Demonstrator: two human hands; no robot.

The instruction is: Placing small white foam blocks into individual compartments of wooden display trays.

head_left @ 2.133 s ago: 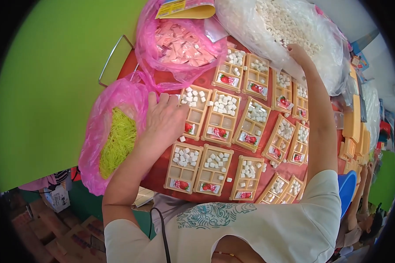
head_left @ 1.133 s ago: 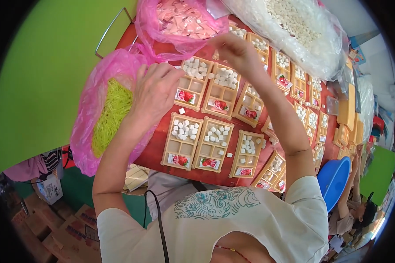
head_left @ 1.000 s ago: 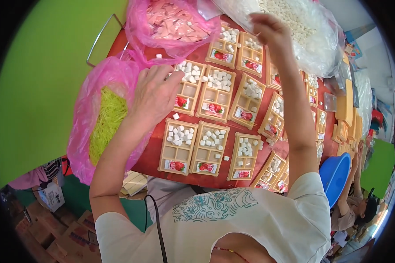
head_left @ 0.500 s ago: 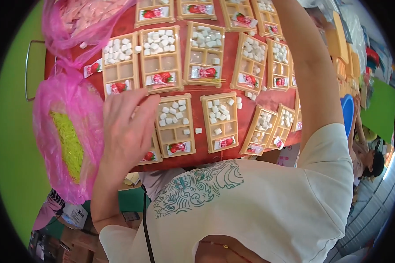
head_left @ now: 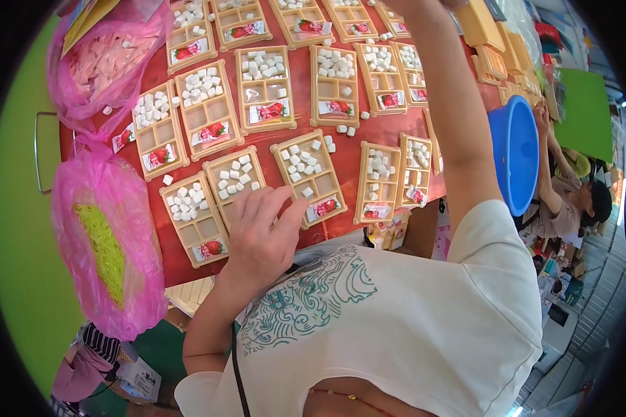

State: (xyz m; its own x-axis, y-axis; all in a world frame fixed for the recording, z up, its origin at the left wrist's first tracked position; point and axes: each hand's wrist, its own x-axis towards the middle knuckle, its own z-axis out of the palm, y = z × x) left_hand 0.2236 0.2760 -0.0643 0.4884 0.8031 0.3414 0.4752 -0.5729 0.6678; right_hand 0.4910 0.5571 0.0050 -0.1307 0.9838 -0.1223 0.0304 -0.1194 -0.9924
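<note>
Many tan compartment trays (head_left: pixel 311 174) lie in rows on a red table (head_left: pixel 389 128). Each holds small white cubes and a red strawberry packet. My left hand (head_left: pixel 264 233) rests flat, fingers spread, on the near end of a tray (head_left: pixel 238 182) at the table's front edge, holding nothing. My right forearm (head_left: pixel 445 90) stretches up over the trays, and its hand is cut off by the picture's top edge. A few loose white cubes (head_left: pixel 344 129) lie between the trays.
A pink bag of yellow-green strands (head_left: pixel 104 243) hangs at the table's left end, and a pink bag of pale pink pieces (head_left: pixel 101 62) sits behind it. A blue basin (head_left: pixel 515 153) and stacked yellow trays (head_left: pixel 494 42) are to the right, near another seated person (head_left: pixel 577 201).
My left hand has slid from the far-left trays to the near row at the table's edge. My right arm has reached farther away, its hand leaving the picture. The view has swung.
</note>
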